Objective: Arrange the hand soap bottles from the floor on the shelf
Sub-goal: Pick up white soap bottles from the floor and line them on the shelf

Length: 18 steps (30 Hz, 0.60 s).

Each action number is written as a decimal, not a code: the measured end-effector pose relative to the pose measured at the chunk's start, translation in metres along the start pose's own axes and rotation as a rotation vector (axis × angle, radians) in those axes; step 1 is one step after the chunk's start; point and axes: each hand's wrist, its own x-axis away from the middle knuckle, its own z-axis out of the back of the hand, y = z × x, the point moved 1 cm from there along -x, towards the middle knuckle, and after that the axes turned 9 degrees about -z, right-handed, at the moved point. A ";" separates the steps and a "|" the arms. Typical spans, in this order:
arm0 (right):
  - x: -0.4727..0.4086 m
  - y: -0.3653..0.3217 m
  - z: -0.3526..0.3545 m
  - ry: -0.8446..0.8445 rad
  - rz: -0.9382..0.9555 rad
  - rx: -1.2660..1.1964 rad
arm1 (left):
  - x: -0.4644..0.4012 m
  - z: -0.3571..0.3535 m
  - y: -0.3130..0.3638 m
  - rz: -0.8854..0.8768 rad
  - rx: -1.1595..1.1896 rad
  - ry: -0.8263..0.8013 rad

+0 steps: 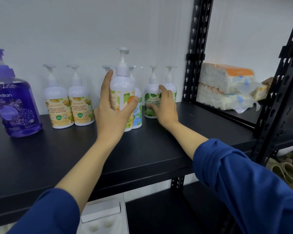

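Observation:
My left hand grips a white pump bottle with an orange and green label, held upright just above the black shelf, in front of a blue-labelled bottle. My right hand wraps the side of a green-labelled bottle standing on the shelf; a second green one stands behind it. Two yellow-labelled bottles stand side by side to the left. One more pump top shows behind my left hand.
A large purple soap bottle stands at the shelf's left end. Black perforated uprights bound the bay on the right. Beyond them lie stacked wrapped tissue packs. White moulded packaging lies below the shelf.

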 end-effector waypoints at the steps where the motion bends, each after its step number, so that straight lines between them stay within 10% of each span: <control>1: 0.000 0.000 0.000 -0.002 -0.002 -0.005 | 0.000 0.000 0.000 0.000 -0.001 0.003; 18: 0.033 -0.013 0.021 -0.161 -0.177 0.162 | 0.002 0.005 0.001 0.002 0.000 0.067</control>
